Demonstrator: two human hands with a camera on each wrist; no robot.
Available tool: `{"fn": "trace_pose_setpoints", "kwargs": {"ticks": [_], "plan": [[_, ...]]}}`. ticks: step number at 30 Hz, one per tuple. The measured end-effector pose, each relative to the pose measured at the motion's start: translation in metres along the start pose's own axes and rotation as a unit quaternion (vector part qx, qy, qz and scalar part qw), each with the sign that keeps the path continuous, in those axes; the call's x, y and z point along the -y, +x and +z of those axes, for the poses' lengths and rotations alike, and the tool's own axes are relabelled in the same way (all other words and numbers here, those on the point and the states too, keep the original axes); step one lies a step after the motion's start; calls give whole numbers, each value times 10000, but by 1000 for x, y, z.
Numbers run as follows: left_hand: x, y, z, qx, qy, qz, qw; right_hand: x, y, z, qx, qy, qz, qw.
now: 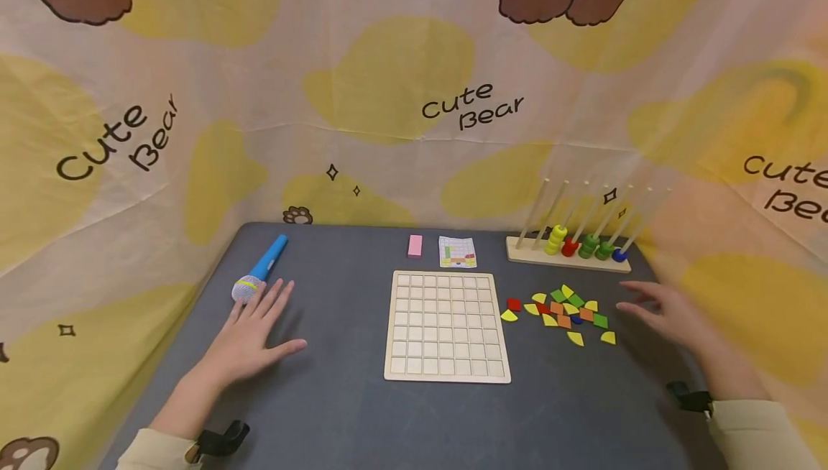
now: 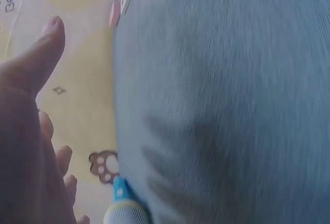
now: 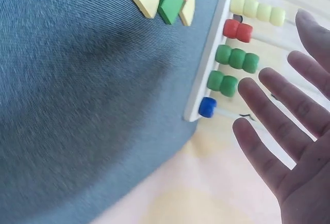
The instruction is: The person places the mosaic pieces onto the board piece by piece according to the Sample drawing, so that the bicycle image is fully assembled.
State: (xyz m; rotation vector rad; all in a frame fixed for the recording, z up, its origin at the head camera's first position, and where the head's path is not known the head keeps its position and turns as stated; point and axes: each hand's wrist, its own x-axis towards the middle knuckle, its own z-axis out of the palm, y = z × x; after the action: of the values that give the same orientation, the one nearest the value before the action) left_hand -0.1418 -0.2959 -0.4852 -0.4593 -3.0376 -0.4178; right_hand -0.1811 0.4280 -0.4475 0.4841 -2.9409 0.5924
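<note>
Left hand extended, fingers spread, by the microphone; contact I cannot confirm. Right hand, fingers loosely extended, hovers beside coloured tiles.

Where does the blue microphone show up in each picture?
Head: blue microphone, left of centre, by the left hand.
Left wrist: bottom edge, left of centre, cut off.
Right wrist: not in view.
Landmark shared by head and left wrist: the paw print near its handle.
</note>
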Motion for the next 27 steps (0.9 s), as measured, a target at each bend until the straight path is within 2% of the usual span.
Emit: {"fn": "trace_pose_setpoints", "kwargs": {"ticks": [5,9,14,18,27], "plan": [[-15,13,17,148,-157,142,9997,-3,-3,9,210,238,403,9987],[-29,24,26,232,-280,296,9989,-9,-6,18,513,354,775,9950],[-44,36,31,274,-325,490,9979,-11,-4,29,642,577,885,9923],[-55,45,36,352,-408,607,9967,-9,0,35,699,541,981,9912],[-72,66,47,827,-733,667,9916,-11,3,52,831,540,1293,9866]]}}
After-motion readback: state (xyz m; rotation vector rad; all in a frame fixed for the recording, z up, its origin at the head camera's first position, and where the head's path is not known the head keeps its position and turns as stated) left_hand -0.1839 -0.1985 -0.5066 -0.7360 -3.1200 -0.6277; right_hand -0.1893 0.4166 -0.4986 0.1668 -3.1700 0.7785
